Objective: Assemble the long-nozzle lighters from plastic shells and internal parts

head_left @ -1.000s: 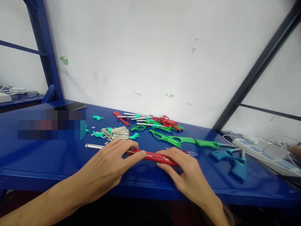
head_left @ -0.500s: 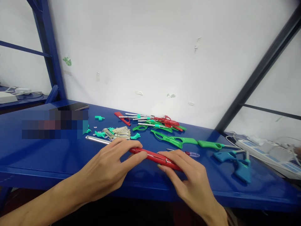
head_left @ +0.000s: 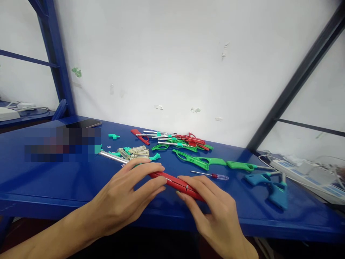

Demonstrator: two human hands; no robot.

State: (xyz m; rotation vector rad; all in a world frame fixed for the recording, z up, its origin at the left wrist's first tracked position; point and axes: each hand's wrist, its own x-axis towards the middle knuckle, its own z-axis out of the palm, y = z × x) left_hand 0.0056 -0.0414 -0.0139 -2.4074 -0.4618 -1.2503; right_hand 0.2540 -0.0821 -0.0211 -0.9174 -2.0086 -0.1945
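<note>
A red long-necked lighter (head_left: 175, 182) is held level between both hands above the table's near edge. A seam runs along its casing, and its metal tube (head_left: 113, 157) sticks out to the left. My left hand (head_left: 129, 194) is closed round the front of the casing, fingers over the top and thumb on the near side. At the back end, my right hand (head_left: 215, 205) pinches the casing between thumb and fingers. Just beyond the lighter lies a screwdriver (head_left: 215, 176) with a clear purple and red handle.
On the blue table (head_left: 67, 183), clear fuel tanks (head_left: 138, 151) and teal triggers (head_left: 114, 136) lie left of centre. Behind are red and green casings (head_left: 190, 163) with metal tubes. Blue lighters (head_left: 279, 194) and a power strip (head_left: 304, 176) are at right; a phone (head_left: 90, 123) at back left.
The lighter has shifted slightly left and its tube end has risen a little. My left fingers have shifted on the casing. More of the screwdriver shows now.
</note>
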